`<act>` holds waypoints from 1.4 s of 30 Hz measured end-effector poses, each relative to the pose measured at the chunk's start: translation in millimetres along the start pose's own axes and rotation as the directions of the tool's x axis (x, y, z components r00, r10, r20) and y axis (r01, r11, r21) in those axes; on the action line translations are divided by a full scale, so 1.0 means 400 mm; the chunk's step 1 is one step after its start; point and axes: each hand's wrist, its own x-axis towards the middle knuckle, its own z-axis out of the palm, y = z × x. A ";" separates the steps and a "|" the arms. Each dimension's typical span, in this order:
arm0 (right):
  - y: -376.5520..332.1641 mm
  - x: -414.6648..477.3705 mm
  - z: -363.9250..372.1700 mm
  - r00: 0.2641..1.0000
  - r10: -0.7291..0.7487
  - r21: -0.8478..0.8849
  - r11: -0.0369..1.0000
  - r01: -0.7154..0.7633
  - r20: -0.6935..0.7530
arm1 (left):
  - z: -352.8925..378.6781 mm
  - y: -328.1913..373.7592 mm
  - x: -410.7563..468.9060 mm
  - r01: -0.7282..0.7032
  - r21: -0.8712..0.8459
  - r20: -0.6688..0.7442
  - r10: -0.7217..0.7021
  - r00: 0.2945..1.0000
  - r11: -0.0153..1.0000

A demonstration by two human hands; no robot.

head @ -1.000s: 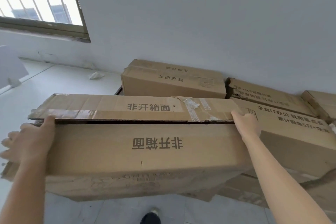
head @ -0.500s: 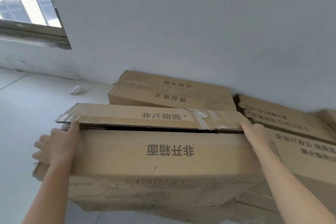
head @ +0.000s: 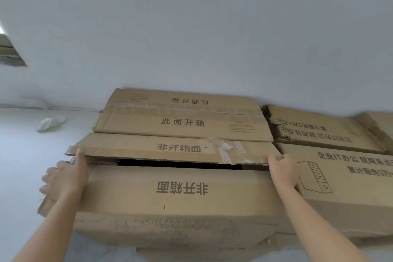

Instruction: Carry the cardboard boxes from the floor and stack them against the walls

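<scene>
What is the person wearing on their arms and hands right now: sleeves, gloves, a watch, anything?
Nothing shows. The left hand and right hand are bare, with no gloves, and no ring can be made out. The left forearm and right forearm are uncovered down to the frame's bottom edge: no sleeve, watch or wristband in view.

White wad on floor

My front box is tan kraft cardboard with dark grey printed characters and whitish tape scraps on the top flap. Back box same tan, same print; right box adds a dark line-drawn tower. Wall pale grey-white, floor white.
</scene>
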 end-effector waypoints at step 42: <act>0.183 -0.253 -0.284 0.975 -0.212 -0.367 0.903 0.223 0.071 | 0.109 0.124 -0.343 -0.768 -0.094 -0.077 0.765 0.640 0.633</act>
